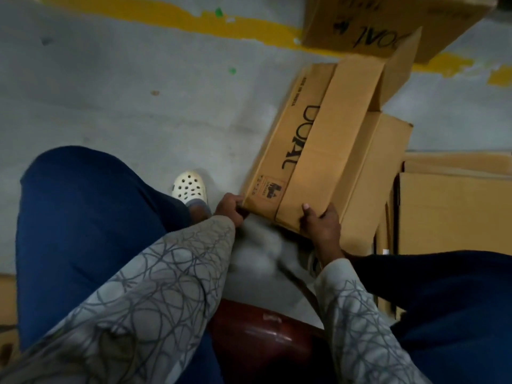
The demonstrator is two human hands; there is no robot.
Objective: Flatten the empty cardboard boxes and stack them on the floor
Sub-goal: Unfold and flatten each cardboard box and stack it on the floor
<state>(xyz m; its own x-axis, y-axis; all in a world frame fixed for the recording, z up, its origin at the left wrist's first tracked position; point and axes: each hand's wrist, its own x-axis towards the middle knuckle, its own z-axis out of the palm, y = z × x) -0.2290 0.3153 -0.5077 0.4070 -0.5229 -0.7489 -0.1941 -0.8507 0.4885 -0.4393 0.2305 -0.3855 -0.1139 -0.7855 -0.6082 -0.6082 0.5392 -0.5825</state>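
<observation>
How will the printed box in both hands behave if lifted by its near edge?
Probably light: the box has a flap open at its far end. Likely to flex or skew, as the left hand and right hand grip only its near edge. Flat-sided, so unlikely to roll.

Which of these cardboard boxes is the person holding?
The middle box, gripped at its near edge by the left hand and right hand. The far box and the flat cardboard lie untouched.

So I'm counting two printed boxes, near box point(327, 151) dead centre and far box point(388, 23) at one o'clock, two hands, left hand point(228, 207) and right hand point(321, 225), plus one clog point(189, 187).
</observation>
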